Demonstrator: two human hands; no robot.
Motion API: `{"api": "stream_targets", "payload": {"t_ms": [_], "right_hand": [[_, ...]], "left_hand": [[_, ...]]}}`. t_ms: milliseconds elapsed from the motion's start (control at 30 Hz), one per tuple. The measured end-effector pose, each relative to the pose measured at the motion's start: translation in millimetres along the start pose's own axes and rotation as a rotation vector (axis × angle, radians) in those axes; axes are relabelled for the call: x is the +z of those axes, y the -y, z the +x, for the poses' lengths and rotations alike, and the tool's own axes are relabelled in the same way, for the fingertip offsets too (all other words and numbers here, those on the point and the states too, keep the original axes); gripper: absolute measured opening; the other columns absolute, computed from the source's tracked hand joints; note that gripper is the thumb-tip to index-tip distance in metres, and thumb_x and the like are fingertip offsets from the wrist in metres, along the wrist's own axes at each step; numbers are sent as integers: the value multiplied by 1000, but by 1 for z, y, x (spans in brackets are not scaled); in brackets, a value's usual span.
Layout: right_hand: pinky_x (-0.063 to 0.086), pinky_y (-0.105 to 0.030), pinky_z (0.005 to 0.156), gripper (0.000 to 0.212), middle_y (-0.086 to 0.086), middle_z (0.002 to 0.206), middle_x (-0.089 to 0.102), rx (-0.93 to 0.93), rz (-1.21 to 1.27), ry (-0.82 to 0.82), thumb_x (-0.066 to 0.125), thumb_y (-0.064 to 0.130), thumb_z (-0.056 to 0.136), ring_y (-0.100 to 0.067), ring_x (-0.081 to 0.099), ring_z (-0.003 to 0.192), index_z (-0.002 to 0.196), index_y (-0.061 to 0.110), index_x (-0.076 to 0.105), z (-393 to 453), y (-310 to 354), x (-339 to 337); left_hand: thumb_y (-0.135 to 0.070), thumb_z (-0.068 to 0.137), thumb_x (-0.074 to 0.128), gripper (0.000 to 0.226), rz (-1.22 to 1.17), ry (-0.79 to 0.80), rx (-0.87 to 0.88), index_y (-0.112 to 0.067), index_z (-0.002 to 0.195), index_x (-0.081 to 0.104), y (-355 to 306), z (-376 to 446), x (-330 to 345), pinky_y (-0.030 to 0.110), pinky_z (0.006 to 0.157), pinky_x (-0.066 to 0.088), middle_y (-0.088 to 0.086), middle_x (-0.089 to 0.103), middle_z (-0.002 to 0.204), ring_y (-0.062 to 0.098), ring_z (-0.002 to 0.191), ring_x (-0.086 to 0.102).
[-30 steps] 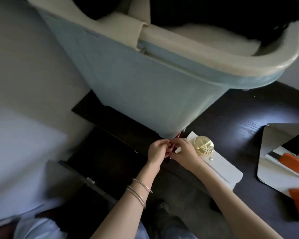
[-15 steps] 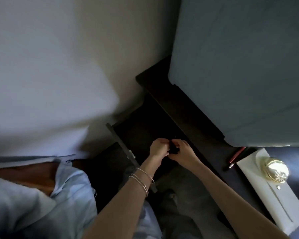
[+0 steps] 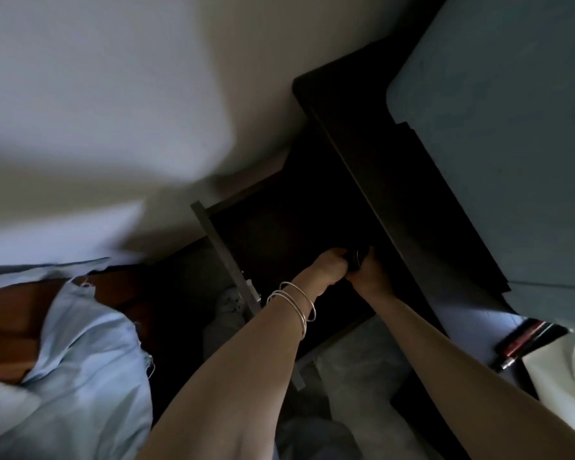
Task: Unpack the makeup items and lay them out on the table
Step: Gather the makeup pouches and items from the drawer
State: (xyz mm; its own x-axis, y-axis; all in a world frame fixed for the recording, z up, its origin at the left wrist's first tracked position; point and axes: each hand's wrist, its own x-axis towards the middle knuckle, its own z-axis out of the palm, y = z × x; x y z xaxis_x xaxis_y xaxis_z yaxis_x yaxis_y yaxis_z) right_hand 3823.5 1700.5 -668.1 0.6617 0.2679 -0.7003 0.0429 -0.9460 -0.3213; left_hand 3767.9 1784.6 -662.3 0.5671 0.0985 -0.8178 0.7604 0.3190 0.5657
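Since half a second ago the view has swung further left and closed in: the open dark drawer (image 3: 279,240) now fills the middle, and the white box with the gold-topped jar has slid almost out at the right edge. Both hands have stayed together over the drawer, gripping the same small dark object.

At the left lies one pale blue garment (image 3: 80,353). Next comes the drawer, its grey front edge running diagonally, its inside too dark to read. Three thin silver bangles (image 3: 294,302) circle the left wrist. The left hand (image 3: 329,268) curls its fingers round one end of a small dark round item (image 3: 356,258), which hangs above the drawer's right side, just below the edge of the dark table (image 3: 412,200); what it is cannot be told. The right hand (image 3: 369,273) grips its other end, fingers wrapped.

Further right, a large pale blue tub (image 3: 512,144) stands on the table. Near the table's front edge lies one red-and-dark lip pencil (image 3: 525,340), touching one white box (image 3: 558,373) at the right edge.
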Motion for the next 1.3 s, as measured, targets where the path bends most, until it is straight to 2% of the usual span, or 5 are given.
{"api": "stream_targets", "payload": {"t_ms": [367,667,867,1067,1300], "right_hand": [[45,-47,94,44,-24,111,61,94,123,-127,72,-6,72,-38,58,109,73,27,41,28,-19,12],[38,-44,103,71,-11,146,31,-28,-160,-54,70,11,80,-30,36,133,141,22,34,27,-6,13],[44,-42,84,68,-14,140,30,-17,-228,-2,74,20,75,-36,44,123,133,25,37,22,-5,23],[45,-31,73,57,-4,118,36,-103,-80,5,77,28,68,-25,57,98,116,31,47,-23,-7,21],[47,-26,83,64,-2,116,43,-245,115,-40,79,25,65,-11,52,90,120,33,46,-101,-1,-8]], "left_hand": [[-10,99,36,39,-42,-5,-76,-12,138,44,13,28,13,35,105,40,14,49,137,28,126,46],[-4,96,37,46,-64,-72,-102,-15,141,38,20,24,0,38,104,42,13,48,138,29,125,47],[-5,94,44,51,-83,-42,-108,-12,143,33,18,18,-13,25,67,44,16,51,133,25,103,56],[-13,87,62,42,-143,-55,-181,-17,126,46,17,-16,-28,36,90,47,8,52,122,23,112,50],[-13,84,67,11,-88,24,-157,-17,92,61,0,-80,-47,29,71,56,0,62,89,13,89,59]]}}
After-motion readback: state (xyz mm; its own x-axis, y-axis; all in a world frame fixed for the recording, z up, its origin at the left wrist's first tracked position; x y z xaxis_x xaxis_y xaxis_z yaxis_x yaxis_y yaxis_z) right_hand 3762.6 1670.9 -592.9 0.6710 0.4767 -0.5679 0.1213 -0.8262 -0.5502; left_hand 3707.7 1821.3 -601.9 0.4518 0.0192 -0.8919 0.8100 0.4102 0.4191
